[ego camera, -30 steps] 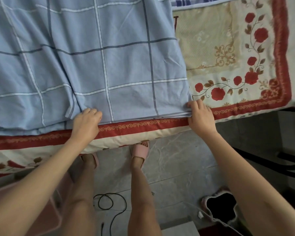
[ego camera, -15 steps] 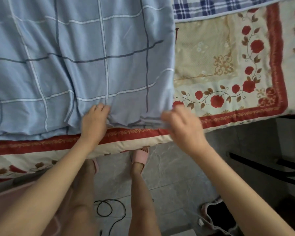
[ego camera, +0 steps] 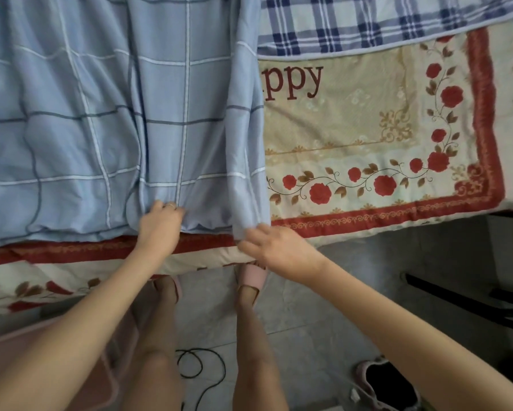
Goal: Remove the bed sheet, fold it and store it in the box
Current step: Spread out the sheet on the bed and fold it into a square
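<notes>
Bed sheet (ego camera: pixel 160 114): light blue with a white and dark grid. It lies rumpled and layered on top of the bed, fills the left of the view and runs out of frame to the left and at the far side.
Sheet edges: the near edge follows the bed's near side, just ahead of both hands. The right edge runs straight away from the person, with a raised ridge of cloth beside it.
Left hand (ego camera: pixel 160 226): the fingers curl down into the near edge and the cloth puckers round them, so it grips the sheet.
Right hand (ego camera: pixel 279 250): at the sheet's near right corner and blurred. Thumb and fingers seem to pinch that corner.
Key relation: the sheet lies ahead and to the left of the hands. Its visible long axis runs left to right along the bed edge. The right hand is at the free end and the left hand sits further in, so a fold would likely carry that end leftward past the left hand.
Progress, as judged: folding is under way and nothing is stored yet.
Underneath: a quilt (ego camera: pixel 353 143) with red roses, bare to the right of the sheet.
Beyond: navy plaid cloth (ego camera: pixel 367 22) at the far right.
Below: grey floor (ego camera: pixel 323 292), a black cable (ego camera: pixel 201 372) and a pink slipper (ego camera: pixel 252 277).
Low left: a pink object (ego camera: pixel 110 375), mostly behind the forearm. I cannot tell whether it is the box.
</notes>
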Tool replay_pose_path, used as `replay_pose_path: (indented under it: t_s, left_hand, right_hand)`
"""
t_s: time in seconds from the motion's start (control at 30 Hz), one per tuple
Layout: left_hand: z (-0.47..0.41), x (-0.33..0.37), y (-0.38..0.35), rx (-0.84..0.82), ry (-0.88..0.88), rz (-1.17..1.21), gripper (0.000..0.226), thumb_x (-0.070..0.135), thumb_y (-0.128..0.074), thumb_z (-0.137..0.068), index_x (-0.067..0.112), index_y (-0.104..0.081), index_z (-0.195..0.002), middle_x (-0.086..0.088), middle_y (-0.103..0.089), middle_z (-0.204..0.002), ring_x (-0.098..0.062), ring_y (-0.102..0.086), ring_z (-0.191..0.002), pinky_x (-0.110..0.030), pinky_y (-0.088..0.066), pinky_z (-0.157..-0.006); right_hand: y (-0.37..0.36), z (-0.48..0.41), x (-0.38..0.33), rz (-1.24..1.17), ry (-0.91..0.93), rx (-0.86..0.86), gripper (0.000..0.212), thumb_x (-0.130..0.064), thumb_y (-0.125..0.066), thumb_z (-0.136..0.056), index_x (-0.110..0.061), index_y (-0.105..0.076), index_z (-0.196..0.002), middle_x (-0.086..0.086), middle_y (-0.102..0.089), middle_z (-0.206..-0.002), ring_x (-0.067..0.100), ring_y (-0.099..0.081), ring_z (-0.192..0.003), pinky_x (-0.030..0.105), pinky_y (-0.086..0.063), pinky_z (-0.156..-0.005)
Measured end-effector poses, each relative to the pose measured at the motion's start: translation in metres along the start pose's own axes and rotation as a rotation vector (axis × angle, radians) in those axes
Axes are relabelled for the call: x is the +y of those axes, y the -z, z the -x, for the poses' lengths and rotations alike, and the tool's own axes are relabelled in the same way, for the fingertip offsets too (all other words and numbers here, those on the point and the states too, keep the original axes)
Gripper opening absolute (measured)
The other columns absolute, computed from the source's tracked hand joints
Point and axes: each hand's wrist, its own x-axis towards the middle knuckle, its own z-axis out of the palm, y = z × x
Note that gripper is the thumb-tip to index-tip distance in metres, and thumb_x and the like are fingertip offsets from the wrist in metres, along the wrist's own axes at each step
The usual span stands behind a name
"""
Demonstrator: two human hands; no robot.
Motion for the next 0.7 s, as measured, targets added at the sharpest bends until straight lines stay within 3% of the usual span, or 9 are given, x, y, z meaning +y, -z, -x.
replay_pose_path:
  t_s: [0.1,0.17,0.23,0.3,0.37,0.47,0.53,0.6,0.7]
  left_hand:
    - [0.006,0.014,0.011,0.1,-0.061,0.058,0.028,-0.008,-0.049,-0.077,0.004,-0.065,-0.098,-0.014,-0.062,-0.096,-0.035,-0.051,-0.099,-0.036,-0.041,-0.059]
    - [0.013,0.028,0.015,0.194,-0.206,0.109,0.024,-0.014,-0.054,-0.063,0.005,-0.061,-0.074,-0.011,-0.06,-0.073,-0.033,-0.057,-0.076,-0.031,-0.039,-0.047]
    - [0.015,0.043,0.014,0.202,-0.295,0.132,0.022,-0.007,-0.04,-0.056,0.008,-0.056,-0.059,-0.008,-0.054,-0.058,-0.029,-0.056,-0.058,-0.023,-0.032,-0.038]
    - [0.007,0.056,0.001,0.205,-0.304,0.087,0.027,-0.004,-0.034,-0.058,0.006,-0.059,-0.059,-0.01,-0.057,-0.057,-0.03,-0.059,-0.056,-0.023,-0.035,-0.037]
    - [0.0,0.062,-0.013,0.029,-0.214,0.016,0.032,-0.01,-0.039,-0.073,0.004,-0.065,-0.087,-0.013,-0.064,-0.085,-0.033,-0.061,-0.084,-0.032,-0.046,-0.054]
    - [-0.006,0.064,-0.026,-0.086,-0.163,-0.038,0.035,-0.004,-0.04,-0.085,0.01,-0.056,-0.114,-0.008,-0.059,-0.114,-0.029,-0.051,-0.109,-0.033,-0.042,-0.07]
    - [0.001,0.069,-0.019,0.015,-0.212,0.003,0.033,-0.006,-0.041,-0.081,0.008,-0.058,-0.106,-0.009,-0.061,-0.104,-0.03,-0.055,-0.101,-0.032,-0.038,-0.062]
    - [0.006,0.067,-0.017,0.2,-0.295,0.042,0.023,-0.01,-0.049,-0.066,0.005,-0.061,-0.078,-0.012,-0.061,-0.075,-0.032,-0.061,-0.072,-0.029,-0.036,-0.046]
    - [0.011,0.055,-0.034,0.242,-0.315,0.091,0.025,-0.013,-0.068,-0.055,0.005,-0.056,-0.066,-0.012,-0.054,-0.063,-0.03,-0.057,-0.059,-0.023,-0.027,-0.041]
  right_hand:
    - [0.024,0.044,0.021,-0.074,-0.559,0.356,0.028,0.0,-0.042,-0.068,-0.015,-0.049,-0.091,0.009,-0.051,-0.079,0.019,-0.045,-0.064,0.025,-0.033,-0.046]
    - [0.03,0.08,0.036,-0.159,-0.992,0.561,0.025,0.005,-0.04,-0.071,-0.007,-0.049,-0.09,0.008,-0.044,-0.088,0.009,-0.035,-0.069,0.018,-0.025,-0.052]
    - [0.02,0.104,0.047,-0.21,-1.203,0.511,0.02,0.015,-0.044,-0.073,0.001,-0.051,-0.086,0.007,-0.038,-0.094,0.005,-0.031,-0.074,0.018,-0.023,-0.059]
    - [-0.002,0.114,0.058,-0.296,-1.295,0.328,0.021,0.018,-0.045,-0.077,-0.001,-0.051,-0.084,0.006,-0.037,-0.101,0.012,-0.037,-0.082,0.02,-0.03,-0.068]
    - [-0.019,0.112,0.066,-0.469,-1.413,0.217,0.024,0.018,-0.04,-0.08,-0.004,-0.05,-0.085,0.006,-0.034,-0.108,0.02,-0.042,-0.092,0.028,-0.041,-0.081]
    - [-0.032,0.103,0.075,-0.623,-1.589,0.326,0.036,0.02,-0.028,-0.074,-0.009,-0.049,-0.079,0.006,-0.041,-0.102,0.019,-0.041,-0.09,0.024,-0.036,-0.078]
    - [-0.032,0.101,0.077,-0.687,-1.619,0.505,0.041,0.02,-0.024,-0.065,-0.016,-0.044,-0.069,0.001,-0.046,-0.081,0.016,-0.041,-0.078,0.026,-0.031,-0.071]
    - [-0.03,0.108,0.075,-0.661,-1.539,0.624,0.042,0.017,-0.026,-0.06,-0.019,-0.045,-0.063,-0.003,-0.048,-0.071,0.013,-0.043,-0.07,0.028,-0.034,-0.07]
    - [-0.036,0.122,0.066,-0.556,-1.429,0.552,0.045,0.014,-0.031,-0.06,-0.024,-0.054,-0.065,-0.002,-0.053,-0.082,0.021,-0.052,-0.077,0.037,-0.044,-0.069]
